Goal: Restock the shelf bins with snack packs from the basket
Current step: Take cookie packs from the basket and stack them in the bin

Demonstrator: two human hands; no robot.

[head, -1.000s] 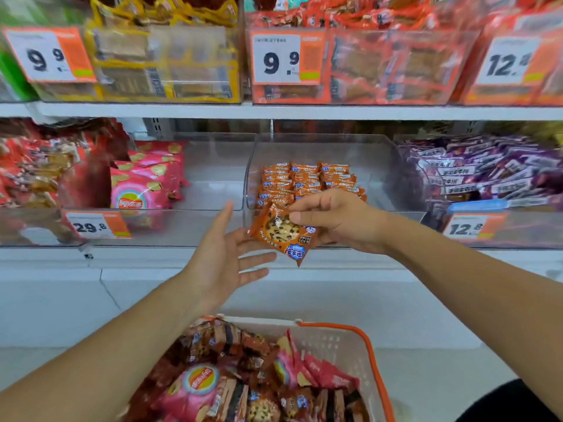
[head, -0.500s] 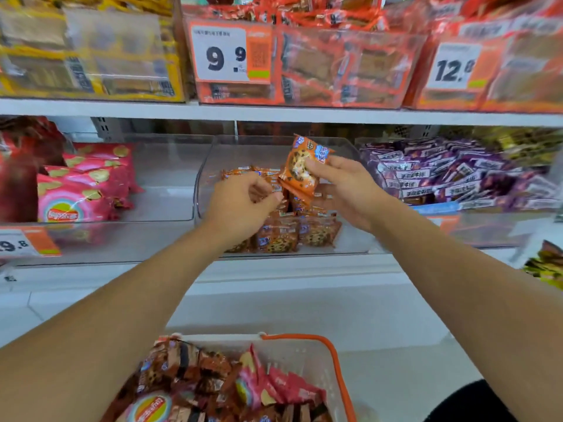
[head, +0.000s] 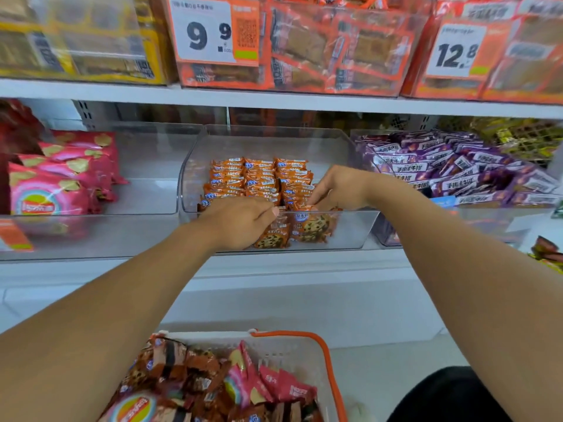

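Observation:
A clear middle bin (head: 353, 229) on the lower shelf holds rows of orange chocolate-chip cookie packs (head: 259, 178). My right hand (head: 338, 190) reaches into the bin's front and pinches the top of one orange cookie pack (head: 315, 228) standing behind the front wall. My left hand (head: 240, 222) is beside it with fingers curled over the front-row packs (head: 271, 237). Below, a white basket with an orange handle (head: 330, 363) holds several mixed snack packs (head: 198, 382), brown cookie packs and pink bags.
Pink chip bags (head: 51, 190) fill the left bin and purple bars (head: 457, 175) the right bin. The upper shelf (head: 274, 99) carries orange and yellow boxes with price tags 9.9 (head: 207, 32) and 12.8 (head: 454, 53).
My right hand has carried the orange pack from above the bin down into its front row. My left hand has shifted forward onto the front packs. The camera has moved closer.

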